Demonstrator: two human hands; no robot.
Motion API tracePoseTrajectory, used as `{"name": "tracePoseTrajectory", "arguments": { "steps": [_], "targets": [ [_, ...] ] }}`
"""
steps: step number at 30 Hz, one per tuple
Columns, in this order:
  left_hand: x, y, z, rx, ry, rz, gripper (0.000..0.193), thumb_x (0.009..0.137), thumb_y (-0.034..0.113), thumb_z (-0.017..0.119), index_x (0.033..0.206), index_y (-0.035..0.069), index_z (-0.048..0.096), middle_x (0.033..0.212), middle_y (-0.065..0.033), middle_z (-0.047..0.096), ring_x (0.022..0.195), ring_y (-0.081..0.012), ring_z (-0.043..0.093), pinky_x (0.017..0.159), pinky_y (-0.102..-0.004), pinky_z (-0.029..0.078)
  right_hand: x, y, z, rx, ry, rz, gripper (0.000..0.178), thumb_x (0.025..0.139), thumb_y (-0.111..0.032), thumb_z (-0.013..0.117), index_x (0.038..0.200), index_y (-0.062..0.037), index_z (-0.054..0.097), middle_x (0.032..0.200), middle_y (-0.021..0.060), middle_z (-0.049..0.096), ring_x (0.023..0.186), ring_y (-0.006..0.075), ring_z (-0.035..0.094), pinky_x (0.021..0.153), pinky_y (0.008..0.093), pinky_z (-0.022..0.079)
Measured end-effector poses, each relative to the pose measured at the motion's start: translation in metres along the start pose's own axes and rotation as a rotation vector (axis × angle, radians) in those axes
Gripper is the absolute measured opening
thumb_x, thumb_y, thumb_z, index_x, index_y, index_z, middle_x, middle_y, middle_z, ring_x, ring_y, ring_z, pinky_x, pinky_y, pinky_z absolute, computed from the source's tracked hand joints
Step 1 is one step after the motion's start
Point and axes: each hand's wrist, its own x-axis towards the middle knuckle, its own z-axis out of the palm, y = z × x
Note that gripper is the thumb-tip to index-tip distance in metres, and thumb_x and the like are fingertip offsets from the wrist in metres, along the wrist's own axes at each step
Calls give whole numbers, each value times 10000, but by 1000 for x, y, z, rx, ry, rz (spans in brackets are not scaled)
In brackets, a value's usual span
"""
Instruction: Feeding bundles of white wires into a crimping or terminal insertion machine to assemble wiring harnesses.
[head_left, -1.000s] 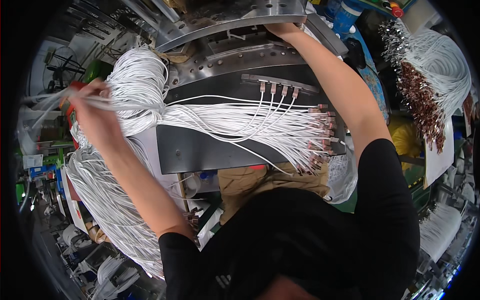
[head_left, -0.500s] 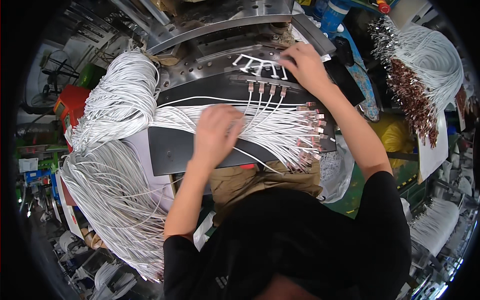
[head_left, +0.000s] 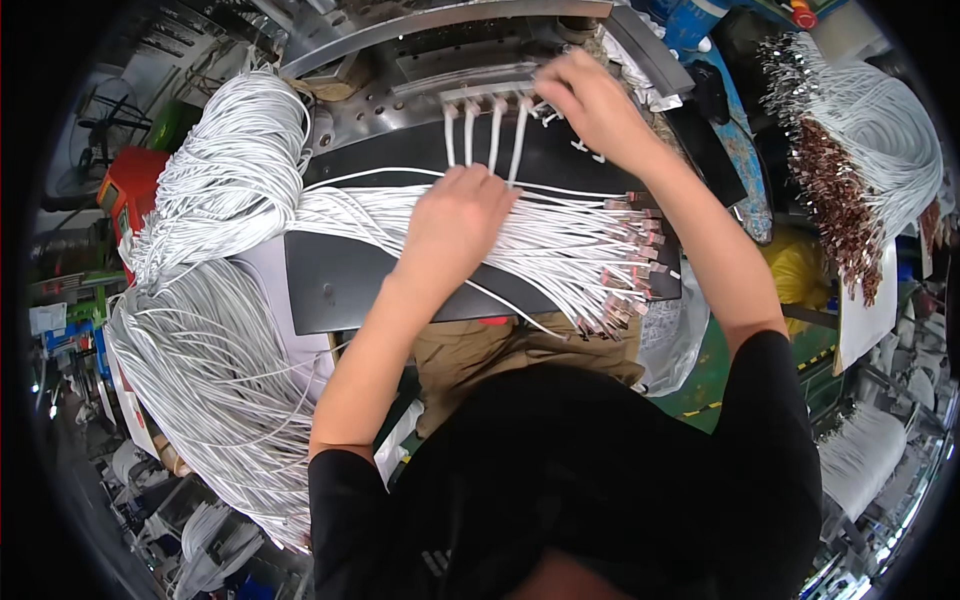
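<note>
My left hand (head_left: pixel 460 225) is closed around several white cables (head_left: pixel 494 145), which run up taut from its fingers. Their copper-coloured ends sit in a narrow metal strip (head_left: pixel 485 101) above the perforated steel surface. At the strip's right end, the fingers of my right hand (head_left: pixel 592 108) are pinched together on it; the exact grip is partly hidden. A branched white plastic piece (head_left: pixel 580 148) shows in part beneath my right hand. Below, a thick bundle of white cables (head_left: pixel 560 240) with metal connectors (head_left: pixel 632 262) lies across the black board (head_left: pixel 345 290).
Coiled white cables (head_left: pixel 240 150) and a long hanging bundle (head_left: pixel 215 370) stand at the left. Another cable bundle (head_left: pixel 865 130) hangs at the far right. A curved steel bar (head_left: pixel 440 35) crosses behind the work area, with a blue container (head_left: pixel 695 22) at the back right.
The strip with the cables has moved up and left off the black board toward the steel surface. My left hand has closed on the cables; the white plastic piece now lies farther right.
</note>
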Motion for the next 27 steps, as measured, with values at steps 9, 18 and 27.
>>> {"name": "tracePoseTrajectory", "arguments": {
  "steps": [9,18,27],
  "targets": [
    [94,-51,34,44,136,-12,262,930,251,640,790,31,659,761,-150,627,761,-352,634,691,-434,520,129,157,62,24,395,24,131,969,-176,587,960,-58,644,868,77,626,831,195,594,734,363,500],
    [119,-75,2,-35,-118,-459,255,912,292,608,853,84,744,928,-150,718,857,-319,693,813,-442,542,142,146,84,-87,195,12,190,982,-191,549,1022,-23,630,929,139,643,898,251,607,811,390,496],
    [100,-121,9,144,195,-305,422,877,203,550,1255,21,604,1268,-220,618,1229,-356,553,1088,-472,385,76,-7,50,-263,-74,-89,561,981,-428,510,1310,24,559,1324,246,569,1273,368,512,1100,443,363]
  ]
}}
